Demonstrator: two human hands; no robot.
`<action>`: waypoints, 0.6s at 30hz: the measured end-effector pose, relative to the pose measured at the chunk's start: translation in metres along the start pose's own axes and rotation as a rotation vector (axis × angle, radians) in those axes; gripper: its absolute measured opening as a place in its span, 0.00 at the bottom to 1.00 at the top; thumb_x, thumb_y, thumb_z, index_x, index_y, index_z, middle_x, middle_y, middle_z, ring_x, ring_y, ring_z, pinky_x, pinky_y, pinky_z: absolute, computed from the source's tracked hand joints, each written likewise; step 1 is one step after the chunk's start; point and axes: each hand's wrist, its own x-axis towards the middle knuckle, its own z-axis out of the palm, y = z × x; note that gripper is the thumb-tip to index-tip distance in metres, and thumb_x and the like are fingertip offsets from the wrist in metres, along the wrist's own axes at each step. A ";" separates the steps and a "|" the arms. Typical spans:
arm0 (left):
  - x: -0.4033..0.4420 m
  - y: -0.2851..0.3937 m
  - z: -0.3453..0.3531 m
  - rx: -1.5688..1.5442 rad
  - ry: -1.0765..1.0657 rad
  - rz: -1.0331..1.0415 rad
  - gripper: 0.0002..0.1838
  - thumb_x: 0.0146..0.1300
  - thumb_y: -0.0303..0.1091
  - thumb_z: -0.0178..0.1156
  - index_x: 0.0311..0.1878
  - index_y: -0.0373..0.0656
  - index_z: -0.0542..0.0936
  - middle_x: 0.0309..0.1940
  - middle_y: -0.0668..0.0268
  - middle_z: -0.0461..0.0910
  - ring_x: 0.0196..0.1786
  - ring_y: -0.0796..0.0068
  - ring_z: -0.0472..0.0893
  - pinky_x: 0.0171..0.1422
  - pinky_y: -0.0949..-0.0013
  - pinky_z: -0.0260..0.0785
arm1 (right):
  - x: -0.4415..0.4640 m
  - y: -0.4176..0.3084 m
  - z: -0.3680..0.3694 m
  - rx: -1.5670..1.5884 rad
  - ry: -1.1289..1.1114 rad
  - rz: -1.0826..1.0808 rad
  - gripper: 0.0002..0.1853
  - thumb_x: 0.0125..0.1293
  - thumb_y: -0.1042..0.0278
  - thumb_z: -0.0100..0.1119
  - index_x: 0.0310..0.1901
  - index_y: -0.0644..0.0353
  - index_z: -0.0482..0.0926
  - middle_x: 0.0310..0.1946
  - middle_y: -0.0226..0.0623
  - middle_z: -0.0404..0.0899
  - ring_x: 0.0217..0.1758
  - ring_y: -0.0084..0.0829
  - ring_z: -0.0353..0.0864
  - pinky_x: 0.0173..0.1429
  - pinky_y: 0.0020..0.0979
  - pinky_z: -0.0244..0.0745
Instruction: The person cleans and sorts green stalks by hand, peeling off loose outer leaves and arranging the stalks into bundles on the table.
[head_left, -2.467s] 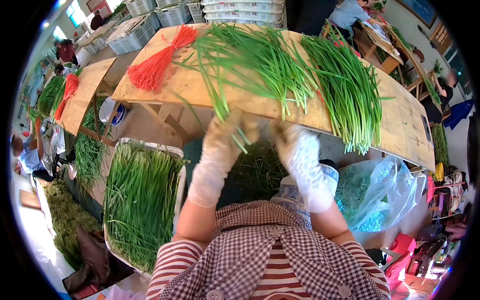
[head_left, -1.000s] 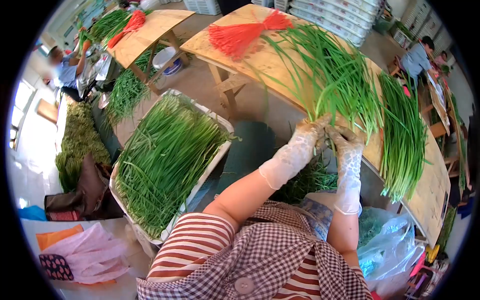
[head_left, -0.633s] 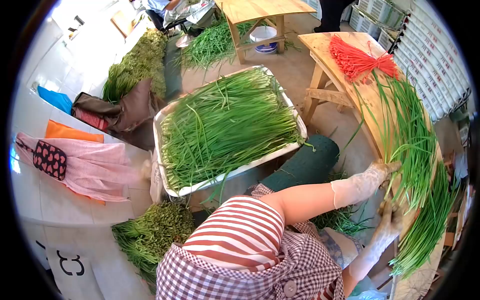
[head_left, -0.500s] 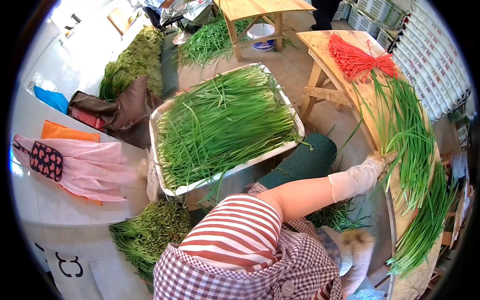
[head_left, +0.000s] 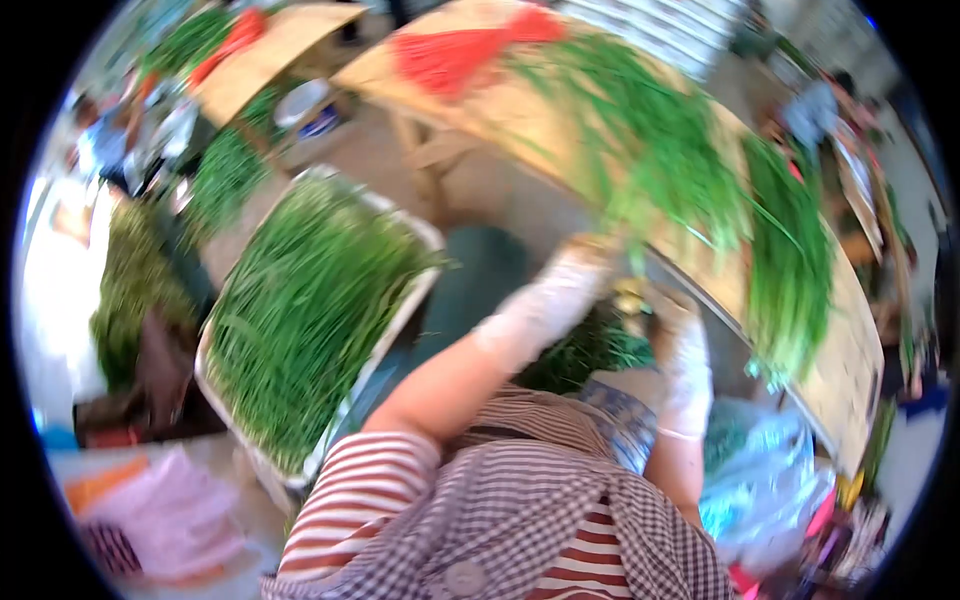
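Note:
My left hand (head_left: 588, 255), in a whitish glove with a brown-stained palm, is at the near edge of the curved wooden table. It touches or nearly touches the lower ends of a loose spread of green chives (head_left: 650, 150). My right hand (head_left: 675, 308), gloved alike, is just beside it, below the table edge. Between the hands is a small yellowish blurred shape (head_left: 630, 296) that I cannot make out. Motion smears the fingers of both hands. A second pile of chives (head_left: 788, 260) lies farther right on the table.
A white crate (head_left: 208, 375) full of chives stands to my left. Red ties (head_left: 440, 58) lie on the wooden table (head_left: 840, 385). Below its edge is a blue plastic bag (head_left: 765, 475). A dark green roll-like object (head_left: 475, 275) is beside the crate. Other people (head_left: 100, 140) are farther off.
My view has swung right, so the crate and table sit farther left. My right hand has come up from beside my lap to near my left hand at the table edge.

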 end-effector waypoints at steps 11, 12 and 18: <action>-0.018 0.028 0.009 -0.001 0.124 -0.372 0.12 0.67 0.38 0.60 0.42 0.37 0.82 0.13 0.79 0.55 0.17 0.83 0.58 0.24 0.75 0.54 | 0.002 0.028 0.012 -0.112 0.174 0.021 0.12 0.64 0.67 0.64 0.42 0.69 0.82 0.30 0.38 0.84 0.26 0.22 0.80 0.31 0.21 0.75; -0.018 0.028 0.009 -0.023 0.110 -0.368 0.12 0.67 0.37 0.60 0.43 0.37 0.82 0.13 0.79 0.55 0.17 0.84 0.58 0.24 0.76 0.53 | 0.002 0.028 0.011 -0.092 0.170 0.022 0.13 0.65 0.65 0.63 0.42 0.69 0.82 0.30 0.38 0.84 0.26 0.22 0.80 0.31 0.21 0.75; -0.024 0.026 0.006 -0.092 0.022 -0.313 0.14 0.67 0.38 0.60 0.47 0.37 0.83 0.13 0.80 0.55 0.17 0.84 0.57 0.23 0.77 0.51 | 0.018 0.040 0.001 0.082 0.168 -0.057 0.18 0.70 0.58 0.57 0.45 0.68 0.81 0.33 0.38 0.85 0.27 0.24 0.81 0.34 0.20 0.75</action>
